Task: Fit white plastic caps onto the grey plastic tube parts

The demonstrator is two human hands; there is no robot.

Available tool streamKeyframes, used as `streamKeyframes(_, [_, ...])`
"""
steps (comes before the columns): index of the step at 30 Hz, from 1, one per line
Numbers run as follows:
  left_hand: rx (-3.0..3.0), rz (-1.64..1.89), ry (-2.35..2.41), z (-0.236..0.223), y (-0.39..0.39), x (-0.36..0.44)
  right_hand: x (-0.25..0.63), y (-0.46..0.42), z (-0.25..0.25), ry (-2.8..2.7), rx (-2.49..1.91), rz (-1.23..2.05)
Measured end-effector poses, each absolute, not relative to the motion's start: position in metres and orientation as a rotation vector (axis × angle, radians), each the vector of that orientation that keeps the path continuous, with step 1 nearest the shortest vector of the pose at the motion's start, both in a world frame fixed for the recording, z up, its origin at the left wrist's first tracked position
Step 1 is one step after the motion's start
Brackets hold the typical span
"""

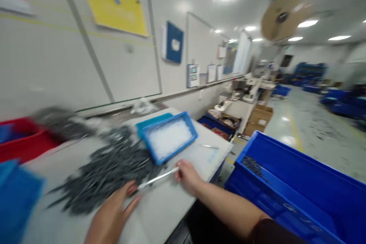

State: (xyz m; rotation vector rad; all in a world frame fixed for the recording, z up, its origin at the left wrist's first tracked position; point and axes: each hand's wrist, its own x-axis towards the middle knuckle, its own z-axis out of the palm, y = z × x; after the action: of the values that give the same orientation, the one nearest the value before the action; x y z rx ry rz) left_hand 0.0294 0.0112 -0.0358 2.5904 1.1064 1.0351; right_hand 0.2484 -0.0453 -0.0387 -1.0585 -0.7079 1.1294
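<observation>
1. Pinching a pale slender rod (158,178) near one end, the person's right hand (187,177) is clamped on it, with fingers and thumb together, close to the table's front edge.
2. Spreading flat and open, the left hand (111,215) is resting on the long grey table (160,213) (its fingertips are just short of the rod's other end).
3. Lying across the table's middle, a loose heap of dark grey slender parts (105,171) is reaching just past the rod, toward the left edge.
4. Sitting near the far right corner, a shallow blue plastic tray (177,150) of white granular material is overlapping a teal tray (151,121), while a thin silver tool (209,146) is lying near the right edge.
5. Standing beyond the right edge, a large blue plastic crate (300,183) is holding a few dark parts (253,166), and a red plastic bin (28,145) is sitting past the left edge.
</observation>
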Motion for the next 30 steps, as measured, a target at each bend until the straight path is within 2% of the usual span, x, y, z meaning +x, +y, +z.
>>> streamKeyframes(8, [2.641, 0.788, 1.273, -0.024, 0.003, 0.030, 0.254, -0.038, -0.046, -0.822, -1.061, 1.164])
streamKeyframes(19, [3.014, 0.439, 1.230, -0.022, 0.000, 0.028, 0.249, -0.045, -0.041, -1.009, -1.153, 1.109])
streamKeyframes(27, [3.174, 0.750, 0.835, -0.020, -0.008, 0.035, 0.246, -0.047, -0.038, -1.133, -1.264, 0.960])
streamKeyframes(30, [3.126, 0.836, 0.664, -0.037, -0.002, 0.029, 0.246, -0.048, -0.043, -1.205, -1.273, 0.889])
